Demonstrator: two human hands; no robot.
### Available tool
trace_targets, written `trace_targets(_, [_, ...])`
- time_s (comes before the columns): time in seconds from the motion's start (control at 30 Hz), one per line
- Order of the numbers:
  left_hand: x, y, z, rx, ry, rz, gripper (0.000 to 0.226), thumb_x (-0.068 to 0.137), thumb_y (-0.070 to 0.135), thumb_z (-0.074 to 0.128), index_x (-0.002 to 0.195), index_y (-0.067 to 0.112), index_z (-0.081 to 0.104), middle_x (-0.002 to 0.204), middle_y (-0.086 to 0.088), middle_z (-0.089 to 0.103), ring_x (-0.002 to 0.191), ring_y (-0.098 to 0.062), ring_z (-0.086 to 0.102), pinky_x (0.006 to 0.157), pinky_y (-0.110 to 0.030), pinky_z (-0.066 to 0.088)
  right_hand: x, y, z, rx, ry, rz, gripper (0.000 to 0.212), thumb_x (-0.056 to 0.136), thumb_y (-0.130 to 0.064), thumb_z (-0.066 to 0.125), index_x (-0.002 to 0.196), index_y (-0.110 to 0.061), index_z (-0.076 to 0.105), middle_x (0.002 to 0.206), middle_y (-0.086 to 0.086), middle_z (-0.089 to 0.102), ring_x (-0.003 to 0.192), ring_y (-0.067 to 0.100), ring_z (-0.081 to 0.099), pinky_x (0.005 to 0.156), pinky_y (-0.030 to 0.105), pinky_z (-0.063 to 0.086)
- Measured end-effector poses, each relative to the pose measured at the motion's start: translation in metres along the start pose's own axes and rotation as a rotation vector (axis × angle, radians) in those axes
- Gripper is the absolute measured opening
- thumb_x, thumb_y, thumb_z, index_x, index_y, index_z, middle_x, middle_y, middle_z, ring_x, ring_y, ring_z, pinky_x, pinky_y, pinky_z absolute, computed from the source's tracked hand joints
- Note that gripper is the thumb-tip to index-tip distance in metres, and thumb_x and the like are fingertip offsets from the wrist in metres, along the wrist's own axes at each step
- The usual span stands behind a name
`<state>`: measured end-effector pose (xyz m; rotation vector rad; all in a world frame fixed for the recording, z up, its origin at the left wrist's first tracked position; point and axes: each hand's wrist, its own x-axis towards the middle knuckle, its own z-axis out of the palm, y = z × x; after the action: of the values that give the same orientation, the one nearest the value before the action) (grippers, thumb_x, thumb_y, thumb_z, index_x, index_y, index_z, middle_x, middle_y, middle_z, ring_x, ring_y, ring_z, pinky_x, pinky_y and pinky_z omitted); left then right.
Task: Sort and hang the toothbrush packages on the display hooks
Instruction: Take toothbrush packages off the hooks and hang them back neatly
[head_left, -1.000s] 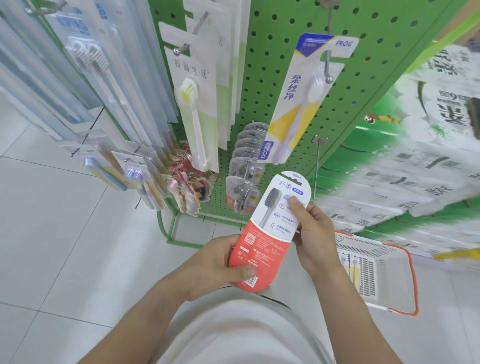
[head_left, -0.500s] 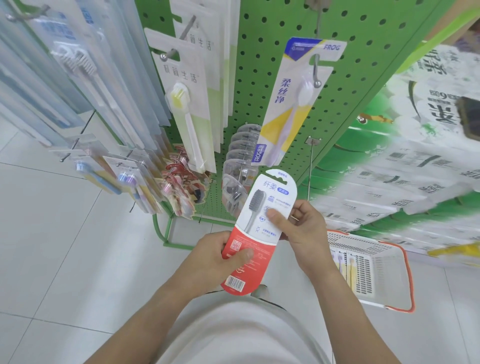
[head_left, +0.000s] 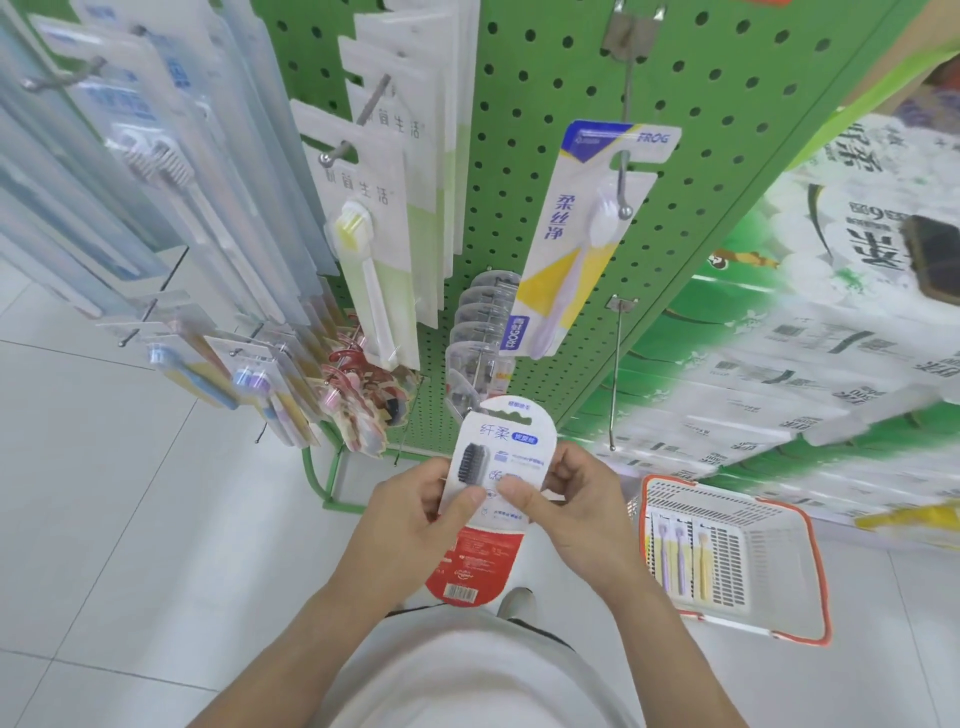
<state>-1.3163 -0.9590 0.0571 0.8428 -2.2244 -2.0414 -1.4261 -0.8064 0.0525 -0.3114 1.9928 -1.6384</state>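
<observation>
Two hands are holding one toothbrush package (head_left: 488, 467) upright in front of the green pegboard rack (head_left: 545, 171), low down and close to the person's body. The left hand (head_left: 410, 519) is gripping the package's left edge, thumb curled over the front; the right hand (head_left: 566, 499) is pinching the right edge, its thumb lying across the front and its fingers curled behind. The package is a flat card with a rounded top and a hanging slot, white above and red below, with a barcode near the bottom, and one dark-bristled brush is showing under clear plastic.

Above it one white, blue and yellow package (head_left: 582, 239) is hanging tilted on a metal hook (head_left: 623, 171). One bare hook (head_left: 615, 374), a thin metal rod, is sticking out just to the right of the held package's top. To the left, pale green and white packages (head_left: 379, 249) are hanging in two rows, too overlapped to count. Further left, many clear plastic packs (head_left: 171, 171) are crowding the rack's other face, blurred.

One white plastic basket (head_left: 727, 561) with a slotted wall and orange rim is sitting on the white tiled floor (head_left: 119, 493) by the right hand, with at least three toothbrushes lying inside. Stacked tissue packs (head_left: 810, 338), glossy green and white, are filling the right side.
</observation>
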Motion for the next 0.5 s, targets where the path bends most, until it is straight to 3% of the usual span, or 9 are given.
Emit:
trace_targets(0.07, [0.000, 0.000, -0.002, 0.022, 0.022, 0.016, 0.011, 0.096, 0.023, 0.067, 0.107, 0.021, 0.070, 0.093, 0.006, 0.079, 0.085, -0.017, 0.076, 0.082, -0.051, 0.061, 0.000, -0.005, 0.007, -0.054, 0.085, -0.036, 0.030, 0.074, -0.018, 0.089, 0.094, -0.017, 0.066, 0.086, -0.005, 0.074, 0.075, 0.011, 0.064, 0.065, 0.040, 0.058])
trace_targets(0.13, [0.000, -0.001, -0.005, 0.114, 0.071, 0.060, 0.017, 0.095, 0.039, 0.067, 0.102, 0.024, 0.070, 0.089, 0.007, 0.078, 0.081, -0.016, 0.075, 0.078, -0.049, 0.061, 0.000, -0.010, 0.014, -0.107, 0.183, -0.083, 0.035, 0.074, -0.018, 0.089, 0.095, -0.024, 0.062, 0.083, -0.008, 0.070, 0.075, 0.009, 0.064, 0.063, 0.027, 0.056])
trace_targets(0.23, [0.002, -0.004, -0.013, 0.412, 0.138, 0.146, 0.044, 0.085, 0.069, 0.050, 0.093, 0.028, 0.065, 0.079, 0.005, 0.074, 0.072, -0.014, 0.070, 0.071, -0.043, 0.058, -0.003, -0.015, 0.023, -0.158, 0.221, -0.126, 0.038, 0.077, -0.025, 0.087, 0.098, -0.032, 0.056, 0.087, -0.013, 0.066, 0.081, 0.010, 0.065, 0.069, 0.025, 0.055])
trace_targets(0.33, [0.000, -0.004, -0.014, 0.555, 0.198, 0.271, 0.039, 0.083, 0.068, 0.045, 0.082, 0.030, 0.055, 0.069, 0.013, 0.065, 0.067, -0.009, 0.062, 0.065, -0.032, 0.053, -0.008, -0.015, 0.027, -0.136, 0.183, -0.154, 0.036, 0.084, -0.037, 0.079, 0.111, -0.031, 0.056, 0.096, -0.018, 0.067, 0.092, 0.009, 0.068, 0.078, 0.021, 0.053])
trace_targets(0.4, [-0.002, -0.006, -0.010, 0.587, 0.218, 0.372, 0.027, 0.084, 0.060, 0.050, 0.084, 0.034, 0.055, 0.098, 0.024, 0.068, 0.087, -0.002, 0.064, 0.071, -0.020, 0.049, -0.013, -0.016, 0.029, -0.064, 0.107, -0.152, 0.042, 0.086, -0.045, 0.074, 0.121, -0.028, 0.057, 0.105, -0.015, 0.069, 0.103, 0.007, 0.067, 0.078, 0.019, 0.054])
trace_targets(0.47, [-0.002, -0.013, -0.006, 0.597, 0.214, 0.442, 0.019, 0.084, 0.052, 0.056, 0.084, 0.034, 0.052, 0.142, 0.012, 0.055, 0.116, 0.001, 0.055, 0.086, -0.021, 0.045, -0.016, -0.015, 0.031, -0.018, 0.013, -0.124, 0.050, 0.085, -0.055, 0.071, 0.126, -0.029, 0.057, 0.115, -0.017, 0.069, 0.112, 0.005, 0.065, 0.078, 0.021, 0.056])
trace_targets(0.5, [-0.002, -0.017, -0.005, 0.597, 0.208, 0.459, 0.020, 0.083, 0.050, 0.057, 0.085, 0.030, 0.052, 0.152, 0.004, 0.048, 0.123, -0.003, 0.051, 0.089, -0.025, 0.044, -0.017, -0.015, 0.033, -0.004, -0.031, -0.106, 0.056, 0.082, -0.058, 0.071, 0.127, -0.029, 0.057, 0.119, -0.019, 0.068, 0.116, 0.004, 0.063, 0.078, 0.024, 0.057])
